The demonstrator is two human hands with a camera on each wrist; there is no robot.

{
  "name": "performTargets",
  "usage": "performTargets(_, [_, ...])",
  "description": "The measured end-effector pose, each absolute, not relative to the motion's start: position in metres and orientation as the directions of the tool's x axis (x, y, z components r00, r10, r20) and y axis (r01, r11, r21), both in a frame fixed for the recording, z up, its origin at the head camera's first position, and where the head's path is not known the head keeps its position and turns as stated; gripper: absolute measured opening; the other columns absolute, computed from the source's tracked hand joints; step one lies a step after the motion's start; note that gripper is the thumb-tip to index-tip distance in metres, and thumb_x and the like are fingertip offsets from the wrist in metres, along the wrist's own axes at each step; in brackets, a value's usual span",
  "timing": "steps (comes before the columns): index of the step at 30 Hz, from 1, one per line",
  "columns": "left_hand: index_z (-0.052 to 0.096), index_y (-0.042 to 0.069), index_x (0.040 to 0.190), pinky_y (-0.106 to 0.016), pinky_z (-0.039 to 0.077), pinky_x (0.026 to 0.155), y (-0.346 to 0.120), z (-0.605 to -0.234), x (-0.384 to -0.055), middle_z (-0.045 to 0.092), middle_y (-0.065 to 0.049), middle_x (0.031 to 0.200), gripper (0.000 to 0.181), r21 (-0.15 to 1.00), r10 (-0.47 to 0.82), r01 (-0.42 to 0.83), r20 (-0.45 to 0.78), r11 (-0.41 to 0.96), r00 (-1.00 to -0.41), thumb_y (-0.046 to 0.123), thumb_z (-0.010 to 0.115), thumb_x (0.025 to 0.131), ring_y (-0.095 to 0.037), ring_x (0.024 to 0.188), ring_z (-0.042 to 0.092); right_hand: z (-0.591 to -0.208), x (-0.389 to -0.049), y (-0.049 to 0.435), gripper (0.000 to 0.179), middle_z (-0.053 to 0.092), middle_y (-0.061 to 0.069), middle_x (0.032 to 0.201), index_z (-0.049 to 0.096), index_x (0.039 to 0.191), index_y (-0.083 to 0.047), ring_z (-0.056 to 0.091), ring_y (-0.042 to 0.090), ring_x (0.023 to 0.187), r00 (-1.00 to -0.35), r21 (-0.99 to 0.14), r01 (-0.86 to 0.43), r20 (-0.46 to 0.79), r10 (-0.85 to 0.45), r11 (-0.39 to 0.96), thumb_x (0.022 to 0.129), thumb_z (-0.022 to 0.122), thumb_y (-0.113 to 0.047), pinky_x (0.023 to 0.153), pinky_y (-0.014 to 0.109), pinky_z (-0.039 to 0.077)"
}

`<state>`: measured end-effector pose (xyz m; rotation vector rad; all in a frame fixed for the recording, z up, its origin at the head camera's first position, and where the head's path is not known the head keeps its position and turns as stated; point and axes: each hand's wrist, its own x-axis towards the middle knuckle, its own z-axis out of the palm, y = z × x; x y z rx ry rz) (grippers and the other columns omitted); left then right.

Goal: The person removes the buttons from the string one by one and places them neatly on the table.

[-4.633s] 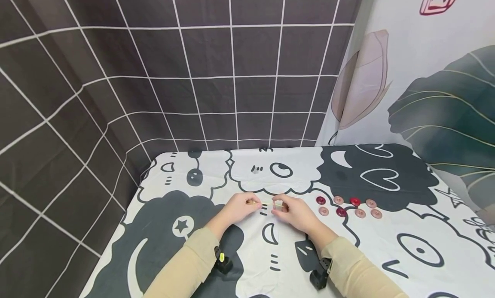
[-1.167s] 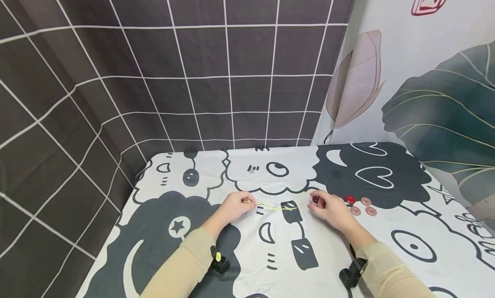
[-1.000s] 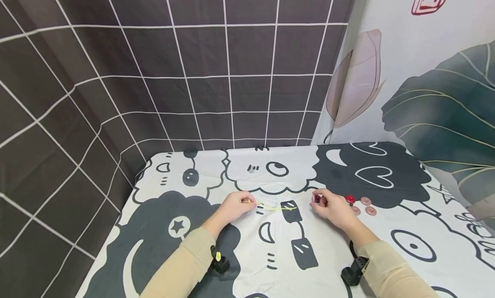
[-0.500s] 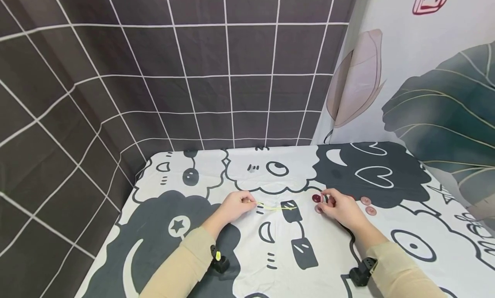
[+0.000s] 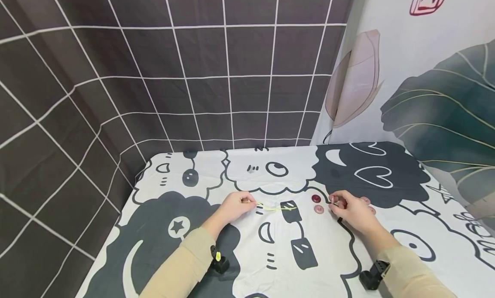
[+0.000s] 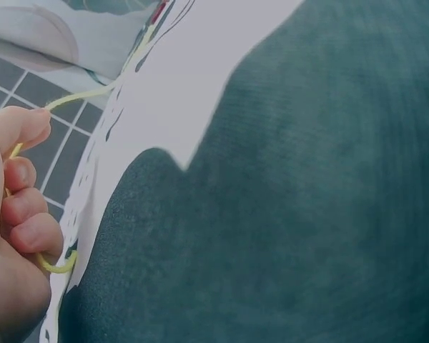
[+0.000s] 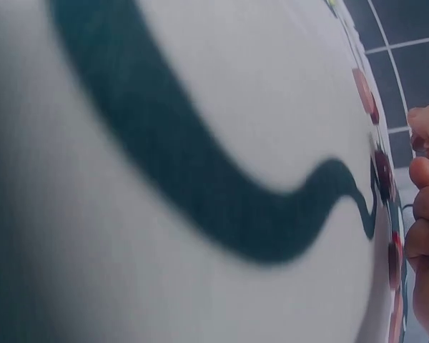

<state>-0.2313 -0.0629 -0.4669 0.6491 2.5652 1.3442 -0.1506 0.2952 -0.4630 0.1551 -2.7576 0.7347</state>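
My left hand [image 5: 235, 205] pinches a thin yellow cord [image 5: 276, 209] between thumb and curled fingers. The cord's free length trails right over the cloth, and in the left wrist view a loop of cord [image 6: 61, 268] hangs below the fingers. Farther right, my right hand [image 5: 353, 211] has thumb and index finger together on a small reddish button [image 7: 417, 141], partly hidden by the fingertips. To its left lie a dark red button [image 5: 316, 198] and a pink button [image 5: 319, 209]. More buttons sit under and behind this hand, such as a pink one [image 5: 365, 200].
A black-and-white printed cloth [image 5: 278, 250] covers the table. Behind it and along the left hangs a dark grid-patterned curtain [image 5: 205, 92]. A white curtain with leaf prints [image 5: 444, 109] hangs at the right. Each wrist carries a small black camera [image 5: 373, 275].
The right hand has shifted rightward along the buttons, uncovering the dark red and pink buttons on its left. My left hand and the cord stay in place over the last second.
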Motion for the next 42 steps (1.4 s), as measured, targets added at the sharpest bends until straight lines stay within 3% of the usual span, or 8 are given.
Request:
performTargets(6, [0.070,0.015,0.083,-0.025,0.035,0.049,-0.063,-0.468,-0.232,0.044,0.005,0.057,0.007,0.810,0.454,0.299,0.046,0.505,-0.890,0.022,0.069,0.083,-0.009,0.052,0.042,-0.464,-0.146,0.306,0.027,0.045,-0.008,0.062,0.059,0.101,-0.002,0.040,0.007,0.054,-0.941,-0.442,-0.190,0.336,-0.035,0.877,0.078,0.072,-0.009,0.050,0.025,0.033])
performTargets(13, [0.070,0.016,0.081,-0.025,0.034,0.049,-0.063,-0.468,-0.231,0.043,0.006,0.055,0.005,0.807,0.455,0.305,0.050,0.507,-0.889,0.021,0.069,0.083,-0.009,0.050,0.040,-0.463,-0.141,0.318,0.028,0.046,-0.003,0.068,0.057,0.103,-0.003,0.042,0.012,0.061,-0.966,-0.452,-0.114,0.258,0.008,0.885,0.080,0.070,-0.012,0.056,0.028,0.034])
performTargets(21, [0.071,0.018,0.084,-0.026,0.037,0.054,-0.065,-0.468,-0.231,0.043,0.006,0.057,0.005,0.807,0.451,0.310,0.060,0.503,-0.890,0.022,0.067,0.083,-0.010,0.055,0.043,-0.464,-0.135,0.331,0.030,0.046,-0.002,0.068,0.055,0.105,-0.003,0.042,0.013,0.059,-0.971,-0.446,-0.070,0.235,0.041,0.892,0.081,0.070,-0.014,0.055,0.029,0.033])
performTargets(31, [0.072,0.012,0.088,-0.027,0.042,0.057,-0.064,-0.466,-0.233,0.056,0.005,0.067,0.011,0.822,0.449,0.310,0.074,0.479,-0.890,0.021,0.065,0.087,-0.011,0.060,0.051,-0.466,-0.126,0.344,0.034,0.046,-0.002,0.067,0.055,0.104,0.000,0.042,0.014,0.057,-0.959,-0.412,-0.062,0.277,0.060,0.909,0.079,0.072,-0.016,0.053,0.030,0.032])
performTargets(42, [0.072,0.015,0.086,-0.026,0.041,0.056,-0.063,-0.468,-0.234,0.051,0.007,0.061,0.009,0.808,0.449,0.310,0.063,0.501,-0.891,0.021,0.066,0.085,-0.009,0.057,0.049,-0.468,-0.121,0.352,0.037,0.045,-0.002,0.068,0.055,0.108,0.004,0.041,0.014,0.058,-0.960,-0.408,-0.077,0.277,0.043,0.910,0.079,0.071,-0.013,0.053,0.029,0.031])
